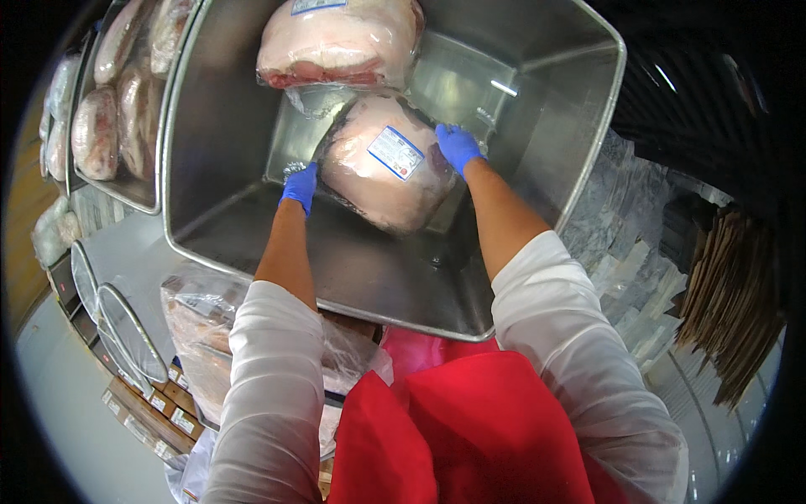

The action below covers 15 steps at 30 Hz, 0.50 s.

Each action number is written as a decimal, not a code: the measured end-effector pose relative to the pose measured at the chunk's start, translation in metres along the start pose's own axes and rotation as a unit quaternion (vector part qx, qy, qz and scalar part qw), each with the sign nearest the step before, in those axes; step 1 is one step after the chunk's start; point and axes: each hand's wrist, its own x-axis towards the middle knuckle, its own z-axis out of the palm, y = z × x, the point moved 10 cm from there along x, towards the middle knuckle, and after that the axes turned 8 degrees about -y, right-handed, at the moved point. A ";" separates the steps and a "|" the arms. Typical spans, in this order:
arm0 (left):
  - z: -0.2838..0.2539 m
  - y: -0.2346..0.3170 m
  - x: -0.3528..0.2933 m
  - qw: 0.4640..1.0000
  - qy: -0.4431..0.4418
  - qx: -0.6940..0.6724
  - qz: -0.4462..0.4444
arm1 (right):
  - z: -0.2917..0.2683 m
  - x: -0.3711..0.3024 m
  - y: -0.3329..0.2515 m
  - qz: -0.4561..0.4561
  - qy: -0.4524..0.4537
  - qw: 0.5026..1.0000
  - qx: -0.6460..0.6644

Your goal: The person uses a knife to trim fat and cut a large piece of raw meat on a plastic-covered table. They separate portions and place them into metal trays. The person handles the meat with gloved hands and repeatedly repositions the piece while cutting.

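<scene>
Inside a deep stainless-steel tub, a shrink-wrapped meat cut, pale with fat and darker along its sides, is grasped between two blue-gloved hands. The left hand grips the cut's left end, its fingers partly hidden, while the right hand clasps the upper right side, thumb and fingers on the clear wrap. The pack lies near the middle of the tub, well apart from the near edge; whether it rests on the bottom or is lifted cannot be told. A white label with blue bands faces up on it. Just beyond, toward the tub's far edge, is a second wrapped cut, red meat showing along its near side. Beside the tub's left edge, another metal tub holds more wrapped meat packs. The worker wears white sleeves and a red apron. Well off the tub's right edge stands a stack of brown sheets, apparently cardboard.
</scene>
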 end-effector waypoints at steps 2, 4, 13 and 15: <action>0.016 -0.065 0.037 0.979 0.030 -0.180 -0.086 | 0.012 0.031 0.003 -0.043 -0.044 0.997 -0.049; 0.046 -0.106 0.043 0.898 0.018 -0.411 -0.155 | 0.011 0.025 -0.007 -0.005 -0.067 0.998 -0.010; 0.062 -0.021 0.029 0.655 -0.128 -0.743 -0.055 | 0.054 0.035 0.048 0.067 -0.102 0.925 0.360; 0.066 -0.028 0.034 0.670 -0.116 -0.730 -0.063 | 0.068 0.031 0.049 0.084 -0.110 0.877 0.460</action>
